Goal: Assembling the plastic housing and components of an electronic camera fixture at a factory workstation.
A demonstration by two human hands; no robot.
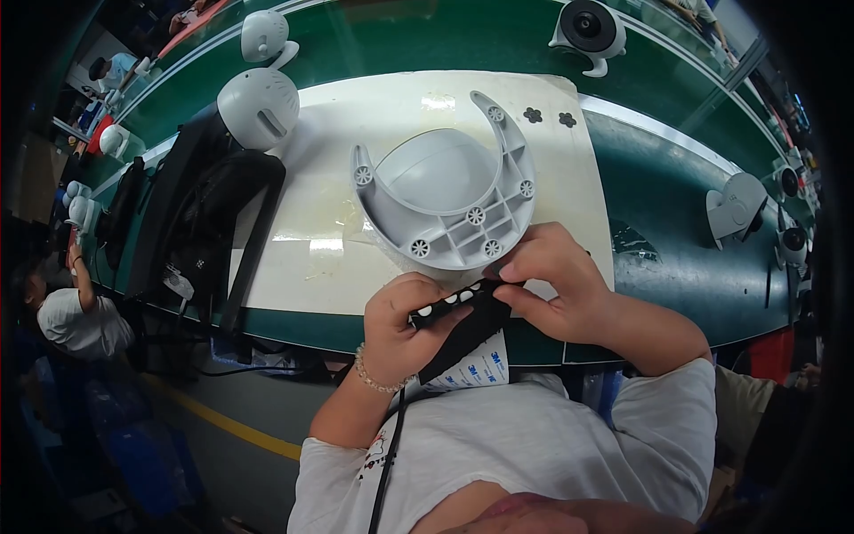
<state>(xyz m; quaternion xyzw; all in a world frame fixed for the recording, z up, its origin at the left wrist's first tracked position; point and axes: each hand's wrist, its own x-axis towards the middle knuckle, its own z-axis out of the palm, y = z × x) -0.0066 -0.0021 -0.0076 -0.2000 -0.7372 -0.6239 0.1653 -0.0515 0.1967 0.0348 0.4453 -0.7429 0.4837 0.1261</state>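
My left hand [402,322], a beaded bracelet at its wrist, grips a black strip [445,307] with a row of white spots along it. The fingertips of my right hand [556,280] pinch the strip's right end; whatever small piece may be between them is hidden. Just beyond both hands a white plastic crescent-shaped base [463,233] lies with its ribbed side and several round spoked sockets facing up. A smooth rounded white part [438,169] sits within its curve. Below the strip shows a white sheet [476,369] with blue print.
Two small black flower-shaped pieces [550,117] lie on the cream mat [311,267]. A black bag-like heap [205,214] covers the left side. Rounded white housings [258,109] stand at the back left, a camera-like unit [589,28] at the back, another [737,209] at right.
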